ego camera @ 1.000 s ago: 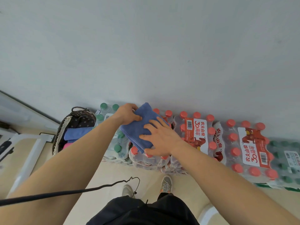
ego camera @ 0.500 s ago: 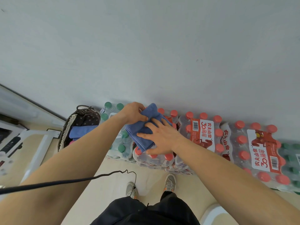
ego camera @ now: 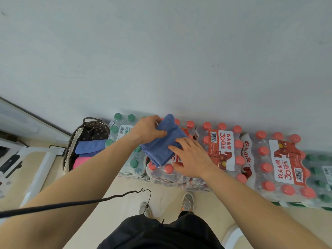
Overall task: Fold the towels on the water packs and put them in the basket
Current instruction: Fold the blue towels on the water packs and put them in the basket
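Pale grey wall (ego camera: pixel 161 51) fills the upper half of the view, and a beige floor (ego camera: pixel 125 186) runs below it. Along the foot of the wall stands a row of shrink-wrapped water packs (ego camera: pixel 280 164), most with red caps and red labels; one green-capped pack (ego camera: pixel 124 132) sits at the left end of the row and darker green ones at the far right. A dark woven basket (ego camera: pixel 71 150) stands on the floor just to the left of the green-capped pack, touching or nearly touching it. A folded blue cloth (ego camera: pixel 89 146) and a pink cloth (ego camera: pixel 80 161) lie inside.

The blue towel (ego camera: pixel 161 148), partly folded, lies on top of the packs where the green-capped one meets the first red-capped one, its far corner pointing toward the wall. The left hand (ego camera: pixel 147 130) grips the towel's left edge, thumb and fingers curled over a bunched fold; how far the fingertips reach under the cloth is hard to make out. The right hand (ego camera: pixel 192 159) lies flat with its fingers straight, the fingertips pressing the towel's right side and the palm resting on the wrapped bottles. The towel sits between the two hands, well short of the basket.

A white metal frame (ego camera: pixel 41 168) stands at the left, a black cord (ego camera: pixel 71 205) crosses below the left forearm, and two grey shoes (ego camera: pixel 187 201) show on the floor.
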A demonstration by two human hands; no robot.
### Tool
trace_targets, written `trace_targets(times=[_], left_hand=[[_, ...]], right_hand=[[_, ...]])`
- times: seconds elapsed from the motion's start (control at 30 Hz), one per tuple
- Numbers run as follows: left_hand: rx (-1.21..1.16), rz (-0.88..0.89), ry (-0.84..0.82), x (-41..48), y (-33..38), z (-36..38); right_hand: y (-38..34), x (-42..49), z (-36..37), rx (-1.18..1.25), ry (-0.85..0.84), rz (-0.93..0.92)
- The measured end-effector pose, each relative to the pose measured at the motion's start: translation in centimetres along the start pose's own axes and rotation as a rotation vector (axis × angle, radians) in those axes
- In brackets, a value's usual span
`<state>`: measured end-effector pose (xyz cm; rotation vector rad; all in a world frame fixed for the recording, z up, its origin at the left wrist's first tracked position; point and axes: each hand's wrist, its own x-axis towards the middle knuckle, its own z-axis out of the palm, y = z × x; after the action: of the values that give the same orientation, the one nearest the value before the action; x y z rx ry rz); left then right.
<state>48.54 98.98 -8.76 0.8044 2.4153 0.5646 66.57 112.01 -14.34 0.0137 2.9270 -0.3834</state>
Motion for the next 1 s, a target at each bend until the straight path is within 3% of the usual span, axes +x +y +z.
trace_targets(times=[0.2, 0.4, 0.6, 0.67, 0.87, 1.0], left_hand=[[-0.131, -0.015, -0.003, -0.6, 0.9, 1.4], [-0.086, 0.029, 0.003, -1.4, 1.0, 2.9], [0.0, 0.077, 0.11, -2.3, 0.6, 5.2], [0.045, 0.131, 0.179, -2.3, 0.4, 6.1], [0.128, 0.195, 0.38, -2.9, -1.3, 8.0], [0.191, 0.142, 0.516, -3.1, -3.5, 9.7]], right_hand=[[0.3, -0.4, -0.6, 0.04, -0.023, 0.0], [1.1, -1.2, -1.0, 0.142, -0.069, 0.021], [0.2, -0.7, -2.2, 0.185, 0.315, 0.131], [-0.3, 0.5, -2.9, 0.145, 0.363, 0.111], [0.3, 3.1, -1.7, 0.045, 0.107, 0.086], [2.0, 3.0, -0.3, -0.012, 0.055, 0.094]])
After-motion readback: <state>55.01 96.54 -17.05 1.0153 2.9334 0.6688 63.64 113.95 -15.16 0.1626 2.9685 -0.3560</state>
